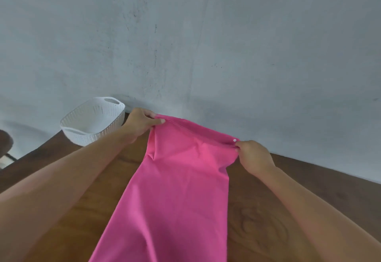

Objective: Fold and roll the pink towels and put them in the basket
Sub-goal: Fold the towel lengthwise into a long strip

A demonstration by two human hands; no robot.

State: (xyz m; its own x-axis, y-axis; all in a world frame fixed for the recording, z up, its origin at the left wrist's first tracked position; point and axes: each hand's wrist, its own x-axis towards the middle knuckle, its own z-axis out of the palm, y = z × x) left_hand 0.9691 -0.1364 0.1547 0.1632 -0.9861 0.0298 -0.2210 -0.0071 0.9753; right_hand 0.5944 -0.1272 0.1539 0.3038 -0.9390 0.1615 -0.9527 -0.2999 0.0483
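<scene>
Towel point(175, 189) first: one pink length of it runs away from me down the middle of the dark wooden table point(268, 210), from the bottom edge of view up to the far side by the wall point(206, 35). Its far end is lifted and stretched between my two hands. My left hand point(140, 124) has its grip on the far left corner, thumb on top and fingers curled under the hem, pinching the cloth. My right hand point(254, 156) has its grip on the far right corner, fingers bunched and clenched round the edge. A small white snap or button point(234, 140) sits on the hem just beside my right fingertips. The cloth between my hands is pulled fairly taut along the top edge, with a soft crease falling below my left hand; lower down it lies smooth, and it widens toward me.

The white plastic basket point(92, 121) with perforated walls and handle slots stands at the far left corner of the table, just beside my left hand but apart from the towel. I can see nothing pink inside it. Both my forearms are bare and reach in from the lower corners.
</scene>
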